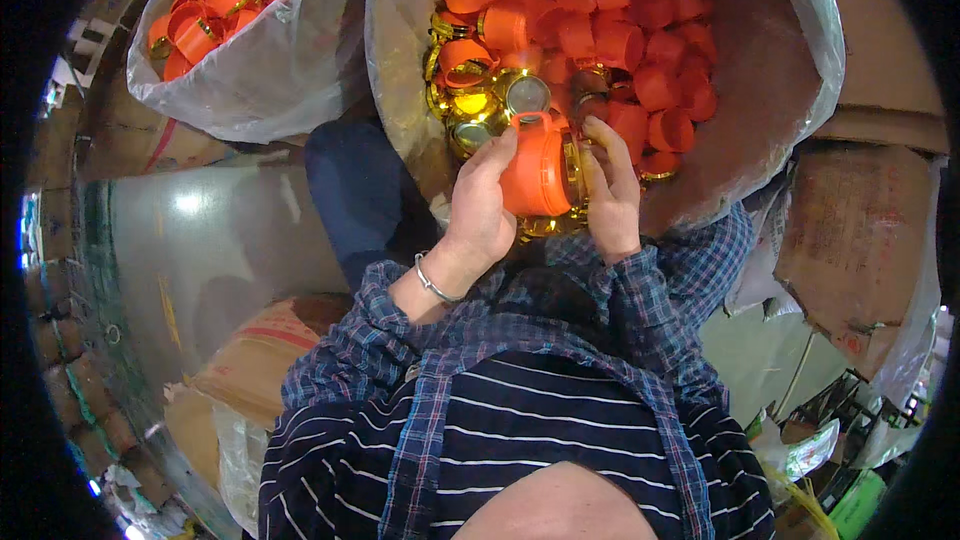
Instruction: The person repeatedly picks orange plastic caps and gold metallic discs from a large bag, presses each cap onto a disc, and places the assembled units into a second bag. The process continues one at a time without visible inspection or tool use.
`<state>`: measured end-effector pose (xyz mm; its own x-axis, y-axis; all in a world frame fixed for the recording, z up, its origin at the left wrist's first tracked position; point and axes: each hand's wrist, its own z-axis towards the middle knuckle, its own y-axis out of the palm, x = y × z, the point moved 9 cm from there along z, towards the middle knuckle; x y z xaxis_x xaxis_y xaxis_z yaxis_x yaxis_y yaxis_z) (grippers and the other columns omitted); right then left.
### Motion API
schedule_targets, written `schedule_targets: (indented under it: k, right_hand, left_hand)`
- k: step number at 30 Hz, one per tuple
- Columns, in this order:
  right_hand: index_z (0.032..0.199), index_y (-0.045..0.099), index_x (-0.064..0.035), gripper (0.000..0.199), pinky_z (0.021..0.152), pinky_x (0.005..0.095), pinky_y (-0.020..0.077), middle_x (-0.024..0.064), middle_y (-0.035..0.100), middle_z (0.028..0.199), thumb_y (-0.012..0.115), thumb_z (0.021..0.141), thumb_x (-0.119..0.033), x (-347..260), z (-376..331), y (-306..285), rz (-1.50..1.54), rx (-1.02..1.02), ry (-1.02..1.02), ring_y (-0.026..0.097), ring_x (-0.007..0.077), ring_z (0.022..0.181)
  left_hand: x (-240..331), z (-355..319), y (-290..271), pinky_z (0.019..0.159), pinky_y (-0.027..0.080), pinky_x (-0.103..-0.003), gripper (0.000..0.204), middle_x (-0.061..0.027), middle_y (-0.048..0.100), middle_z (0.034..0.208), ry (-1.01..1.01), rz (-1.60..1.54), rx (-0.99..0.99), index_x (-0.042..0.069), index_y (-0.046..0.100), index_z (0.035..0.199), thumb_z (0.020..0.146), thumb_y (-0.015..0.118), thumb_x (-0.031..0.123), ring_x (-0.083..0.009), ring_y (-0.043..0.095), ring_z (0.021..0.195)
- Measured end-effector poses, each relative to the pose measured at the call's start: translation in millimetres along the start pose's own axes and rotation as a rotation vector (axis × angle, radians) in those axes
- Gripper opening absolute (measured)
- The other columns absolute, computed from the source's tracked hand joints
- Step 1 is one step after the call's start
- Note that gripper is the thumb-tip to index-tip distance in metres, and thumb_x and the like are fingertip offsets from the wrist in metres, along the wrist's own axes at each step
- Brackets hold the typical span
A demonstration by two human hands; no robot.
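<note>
In front of my body, over the near edge of a big plastic-lined container (822,30), both hands hold an orange plastic cup-shaped lid with a loop handle (535,175). My left hand (480,202) is closed around its left side, thumb up by the handle. The fingers of my right hand (612,190) are closed on the shiny gold rim piece (574,175) at the lid's right side. Whether that gold piece is joined to the lid, I cannot tell. Beyond my hands lie several gold caps (470,102) and a heap of similar orange cups (600,15).
A second plastic-lined bag (270,90) at the upper left holds more orange pieces. Cardboard (855,240) stands at the right, and a cardboard box (255,355) lies at the lower left on a grey floor (200,240). My dark-clad knee (360,190) touches the containers' side.
</note>
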<state>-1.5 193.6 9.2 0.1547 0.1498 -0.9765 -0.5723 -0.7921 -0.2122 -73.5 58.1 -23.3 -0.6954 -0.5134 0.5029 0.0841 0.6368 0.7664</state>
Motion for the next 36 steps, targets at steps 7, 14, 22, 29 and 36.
schedule_targets:
  k: [7, 14, 22, 29, 36]
  right_hand:
    - [0.138, 0.047, 0.0030, 0.055, 0.109, 0.0403, 0.0344, 0.0191, 0.050, 0.135, 0.057, 0.095, -0.029, -58.0, -37.8, 21.5, -0.089, 0.023, -0.364, 0.047, 0.0319, 0.126]
    - [0.138, 0.047, 0.0038, 0.062, 0.109, 0.0416, 0.0344, 0.0210, 0.049, 0.135, 0.054, 0.093, -0.040, -60.7, -50.1, 22.2, 0.007, 0.123, -0.486, 0.047, 0.0338, 0.125]
    - [0.135, 0.046, 0.0031, 0.046, 0.103, 0.0337, 0.0399, 0.0151, 0.052, 0.129, 0.040, 0.105, -0.032, -31.7, -33.3, 35.2, 0.191, 0.021, -0.176, 0.052, 0.0228, 0.116]
    - [0.135, 0.047, -0.0002, 0.044, 0.101, 0.0317, 0.0408, 0.0115, 0.055, 0.126, 0.041, 0.107, -0.033, -10.0, -17.9, 34.1, 0.243, 0.042, -0.029, 0.053, 0.0196, 0.112]
    - [0.121, 0.060, 0.0024, 0.034, 0.090, 0.0293, 0.0473, 0.0084, 0.062, 0.114, 0.061, 0.097, -0.021, -22.6, -7.3, 18.2, 0.117, -0.185, -0.143, 0.059, 0.0155, 0.102]
  left_hand:
    - [19.6, -35.9, 30.5, 0.096, 0.048, -0.034, 0.036, -0.0088, 0.064, 0.120, 0.143, 0.119, -0.023, 0.001, 0.057, 0.127, 0.105, 0.047, 0.027, -0.0186, 0.062, 0.108]
    - [22.8, -57.9, 39.1, 0.096, 0.047, -0.032, 0.031, -0.0068, 0.064, 0.114, 0.159, 0.100, 0.023, 0.003, 0.058, 0.123, 0.104, 0.049, 0.025, -0.0176, 0.062, 0.105]
    - [34.9, -59.7, 39.7, 0.076, 0.047, -0.029, 0.025, -0.0098, 0.062, 0.097, 0.609, 0.795, -0.009, 0.000, 0.055, 0.106, 0.106, 0.048, 0.024, -0.0143, 0.058, 0.088]
    - [25.4, -28.8, 27.2, 0.082, 0.048, -0.029, 0.034, -0.0070, 0.065, 0.099, 0.364, 0.763, -0.072, -0.002, 0.059, 0.116, 0.105, 0.050, 0.028, -0.0127, 0.059, 0.092]
    - [5.5, -13.9, 17.0, 0.091, 0.050, -0.030, 0.038, -0.0091, 0.066, 0.114, -0.188, 0.370, -0.238, -0.006, 0.060, 0.123, 0.104, 0.050, 0.027, -0.0154, 0.062, 0.104]
